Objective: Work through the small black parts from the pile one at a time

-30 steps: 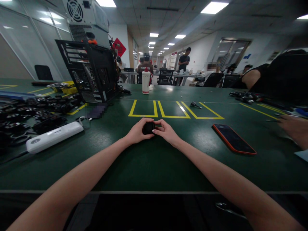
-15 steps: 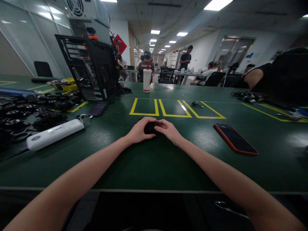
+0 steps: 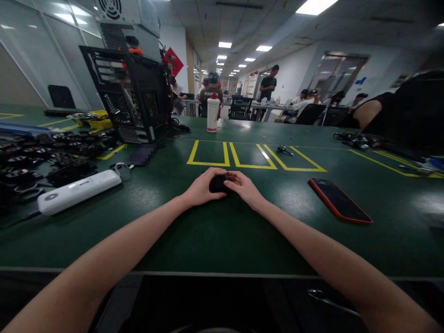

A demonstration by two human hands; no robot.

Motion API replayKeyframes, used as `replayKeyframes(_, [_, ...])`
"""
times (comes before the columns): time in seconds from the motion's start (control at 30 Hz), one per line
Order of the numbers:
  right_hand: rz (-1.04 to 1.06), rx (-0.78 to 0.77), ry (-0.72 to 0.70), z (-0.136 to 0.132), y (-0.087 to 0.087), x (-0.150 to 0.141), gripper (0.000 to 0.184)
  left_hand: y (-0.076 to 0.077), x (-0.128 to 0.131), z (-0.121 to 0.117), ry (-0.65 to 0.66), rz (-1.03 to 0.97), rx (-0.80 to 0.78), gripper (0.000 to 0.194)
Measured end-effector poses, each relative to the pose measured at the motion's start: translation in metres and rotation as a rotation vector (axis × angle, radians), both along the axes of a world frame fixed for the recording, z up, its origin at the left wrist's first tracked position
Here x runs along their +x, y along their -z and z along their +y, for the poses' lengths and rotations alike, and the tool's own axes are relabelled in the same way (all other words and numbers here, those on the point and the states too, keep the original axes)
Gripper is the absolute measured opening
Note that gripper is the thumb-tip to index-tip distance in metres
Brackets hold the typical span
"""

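A small black part point(image 3: 217, 183) sits between my two hands over the green tabletop point(image 3: 222, 236); its exact kind cannot be made out. My left hand point(image 3: 204, 187) is curved around its left side, with the thumb in front and the fingers behind. On the other side, my right hand point(image 3: 243, 186) pinches the part's right edge between thumb and fingers, which partly hide it. Just beyond the hands, yellow tape outlines point(image 3: 208, 164) mark the table. A small dark metallic piece point(image 3: 284, 149) lies at the rightmost of these outlines.
An orange-edged phone point(image 3: 340, 200) lies to the right. On the left are a white power strip point(image 3: 79, 190), many black parts point(image 3: 21, 157) and an open computer case point(image 3: 149, 101). A white bottle point(image 3: 212, 114) stands farther back. People sit and stand in the background.
The view has shifted very slightly. Both hands keep the same hold on the black part, with almost no visible movement.
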State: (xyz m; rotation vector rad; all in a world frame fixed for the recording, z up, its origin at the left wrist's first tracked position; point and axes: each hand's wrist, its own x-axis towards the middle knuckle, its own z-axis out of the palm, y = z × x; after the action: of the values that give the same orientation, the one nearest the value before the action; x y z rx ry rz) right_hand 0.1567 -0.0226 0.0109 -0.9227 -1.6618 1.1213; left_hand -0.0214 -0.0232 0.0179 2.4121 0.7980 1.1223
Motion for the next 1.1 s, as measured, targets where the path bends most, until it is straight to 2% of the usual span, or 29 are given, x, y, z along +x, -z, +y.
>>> replayKeyframes(0.1, [0.003, 0.025, -0.077, 0.0007, 0.0016, 0.0016, 0.026, 0.001, -0.0004, -0.0001, 0.01, 0.0, 0.018, 0.056])
replayKeyframes(0.2, [0.031, 0.072, -0.113, -0.0005, 0.0027, 0.0023, 0.028, 0.0018, -0.0002, 0.0001, 0.009, -0.005, 0.02, 0.055])
replayKeyframes(0.4, [-0.001, 0.104, -0.025, -0.0029, -0.0004, 0.0, 0.016, 0.0008, 0.0007, -0.0001, -0.004, 0.006, 0.01, 0.057])
replayKeyframes(0.53, [-0.013, 0.031, 0.015, -0.0027, -0.0031, -0.0005, 0.026, 0.0008, 0.0004, -0.0004, -0.008, 0.007, 0.007, 0.057])
replayKeyframes(0.63, [-0.031, -0.013, -0.022, -0.0024, -0.0034, 0.0011, 0.03, 0.0015, 0.0002, -0.0002, -0.011, 0.002, 0.008, 0.056])
replayKeyframes(0.77, [-0.008, 0.052, -0.086, -0.0027, -0.0018, 0.0031, 0.031, 0.0021, 0.001, 0.0003, -0.015, -0.012, 0.006, 0.054])
replayKeyframes(0.83, [0.005, 0.065, -0.085, -0.003, -0.0011, 0.003, 0.032, 0.0018, 0.0015, 0.0005, -0.018, -0.013, 0.005, 0.054])
replayKeyframes(1.0, [0.035, 0.071, -0.03, -0.0018, -0.0014, 0.0003, 0.019, 0.0006, 0.002, 0.0005, -0.021, 0.0, -0.003, 0.057])
replayKeyframes(1.1, [0.034, 0.049, -0.002, 0.0001, -0.0017, -0.0008, 0.022, 0.0008, 0.0019, 0.0004, -0.025, -0.002, -0.016, 0.057])
